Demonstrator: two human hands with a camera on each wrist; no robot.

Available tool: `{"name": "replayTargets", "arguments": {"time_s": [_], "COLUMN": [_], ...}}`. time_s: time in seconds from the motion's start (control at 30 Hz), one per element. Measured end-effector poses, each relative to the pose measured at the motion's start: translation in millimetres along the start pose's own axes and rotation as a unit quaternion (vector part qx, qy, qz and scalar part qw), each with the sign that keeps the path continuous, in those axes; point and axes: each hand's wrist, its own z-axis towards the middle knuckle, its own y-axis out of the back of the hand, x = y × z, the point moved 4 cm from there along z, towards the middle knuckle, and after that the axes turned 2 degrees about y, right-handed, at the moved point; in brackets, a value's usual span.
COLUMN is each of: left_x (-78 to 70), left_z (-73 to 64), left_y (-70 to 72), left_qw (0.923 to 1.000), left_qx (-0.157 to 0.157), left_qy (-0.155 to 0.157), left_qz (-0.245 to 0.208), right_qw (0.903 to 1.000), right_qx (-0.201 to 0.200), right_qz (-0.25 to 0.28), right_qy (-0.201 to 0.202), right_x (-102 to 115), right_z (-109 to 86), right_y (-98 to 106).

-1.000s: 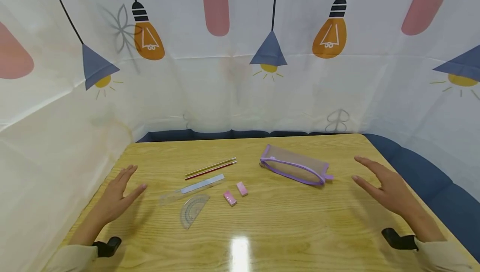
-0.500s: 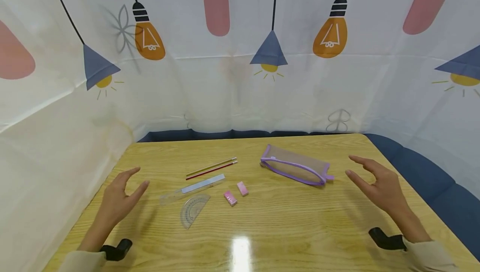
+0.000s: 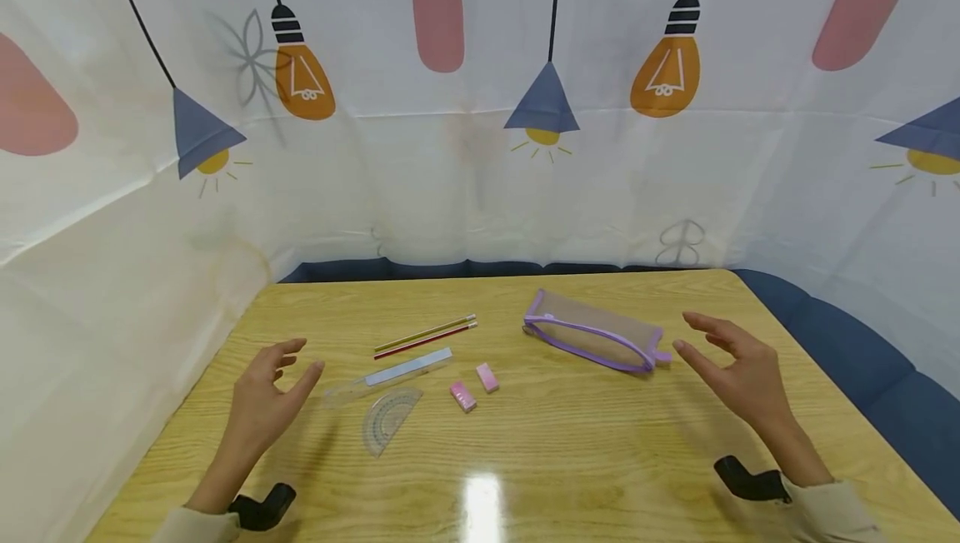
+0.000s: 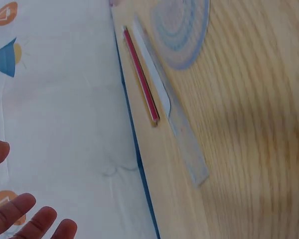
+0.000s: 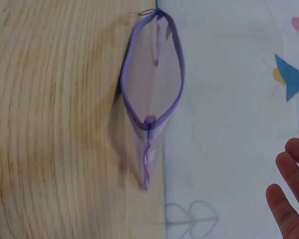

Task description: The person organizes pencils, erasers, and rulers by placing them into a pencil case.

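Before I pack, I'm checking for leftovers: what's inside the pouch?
In the right wrist view, the open pouch shows inner walls, no item; the space behind its near rim is covered.

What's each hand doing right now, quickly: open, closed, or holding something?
Left hand: open, holding nothing, near the clear ruler.
Right hand: open, holding nothing, near the purple-edged pouch.
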Motion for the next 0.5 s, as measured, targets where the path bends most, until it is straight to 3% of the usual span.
{"name": "replayTargets", "arguments": {"time_s": [0.5], "left_x": [-14.0], "left_z": [-20.9], "left_y": [-21.8], "left_qw": [0.9922], "left_qx": [0.049], "left_qy": [0.103], "left_qz": [-0.051], "right_qw": [0.9992], "right_qx": [0.021], "right_qz": [0.029], "right_qy": [-0.017], "right_x": [1.2], "right_z": [-5.1], "right_y": [-25.1]}}
